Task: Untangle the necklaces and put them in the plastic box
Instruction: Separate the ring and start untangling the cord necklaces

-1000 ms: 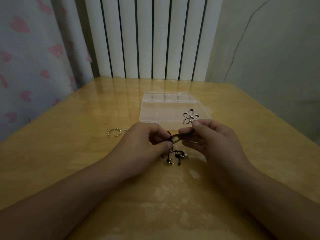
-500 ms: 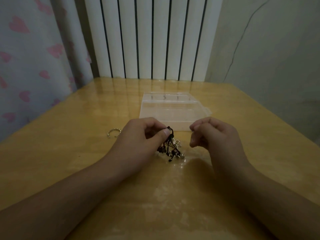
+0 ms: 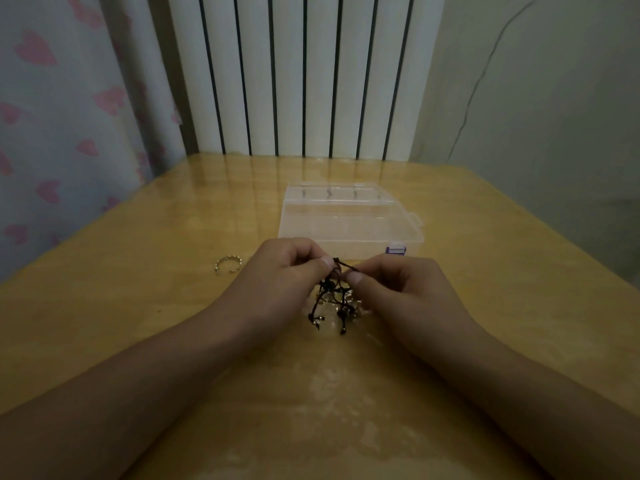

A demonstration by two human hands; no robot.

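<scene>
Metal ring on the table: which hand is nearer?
Left. The left hand sits just right of the ring, not touching it; the right hand is farther right, beyond the necklace tangle both hands pinch.

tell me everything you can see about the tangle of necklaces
The tangle is a small knot of thin dark cords with a few shiny metal bits, hanging just above the table. The left hand and right hand pinch its top strands. It is in front of the box, not in it.
</scene>
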